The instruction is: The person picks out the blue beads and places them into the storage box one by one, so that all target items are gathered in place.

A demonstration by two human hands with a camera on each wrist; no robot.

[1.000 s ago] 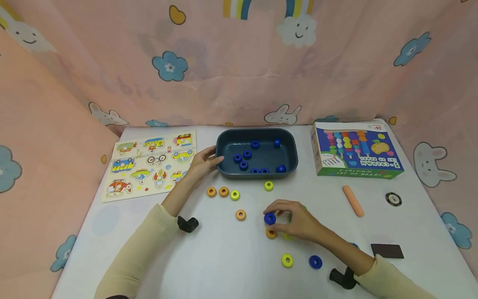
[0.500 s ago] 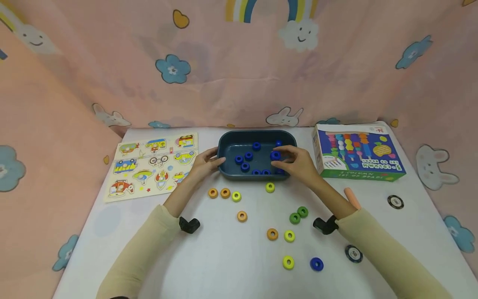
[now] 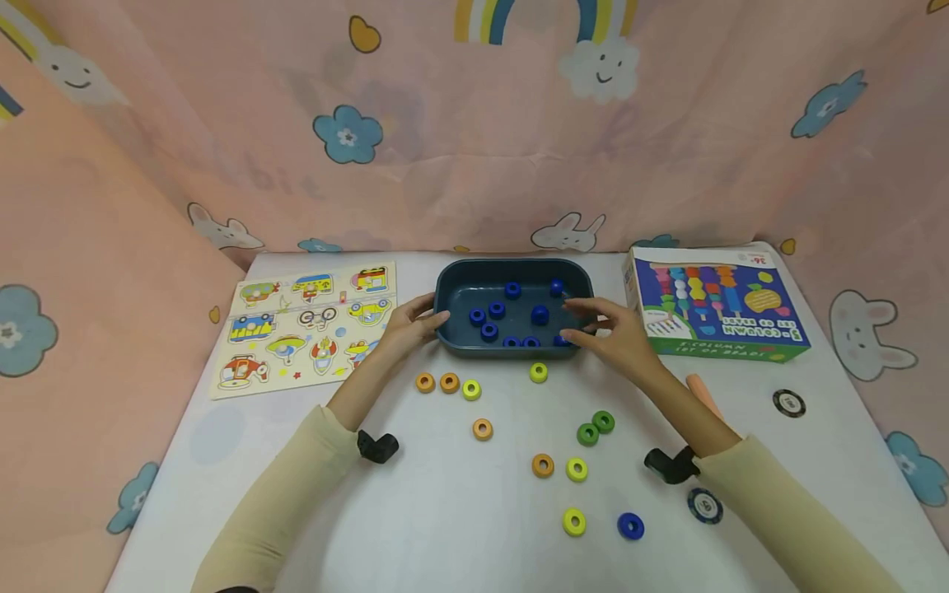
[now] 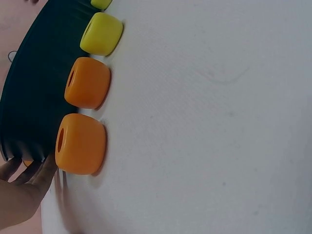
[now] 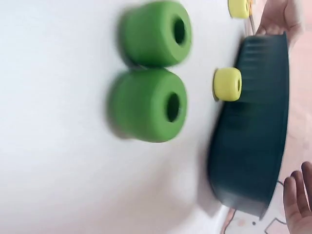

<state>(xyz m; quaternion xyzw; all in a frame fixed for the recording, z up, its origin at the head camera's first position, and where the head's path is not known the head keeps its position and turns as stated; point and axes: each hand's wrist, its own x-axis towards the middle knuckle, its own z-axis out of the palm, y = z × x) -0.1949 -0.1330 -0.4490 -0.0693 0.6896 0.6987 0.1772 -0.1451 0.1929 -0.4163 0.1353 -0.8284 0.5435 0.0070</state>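
My left hand (image 3: 410, 331) grips the left end of a dark teal tray (image 3: 474, 352), its thumb over the rim. Inside the tray lie several blue ring beads (image 3: 497, 310). One blue bead (image 3: 539, 315) sits or drops just left of my right hand (image 3: 621, 339), apart from its fingers. That hand hovers over the tray's right end with thumb and fingers spread, holding nothing. In the right wrist view the right hand's fingertips (image 5: 304, 195) show beyond the tray wall. Two green beads (image 5: 148, 105) lie side by side on the table.
In front of the tray lie orange beads (image 3: 543, 465), yellow beads (image 3: 574, 521) and one blue bead (image 3: 631, 526). A vehicle puzzle board (image 3: 304, 329) lies left, a bead-set box (image 3: 715, 305) right. Two round chips (image 3: 705, 506) and a partly hidden peach stick (image 3: 703, 394) lie at the right.
My right hand has carried a blue bead from the table's middle to the tray and let it go inside. It has drawn slightly back to the right. The left hand keeps its hold.
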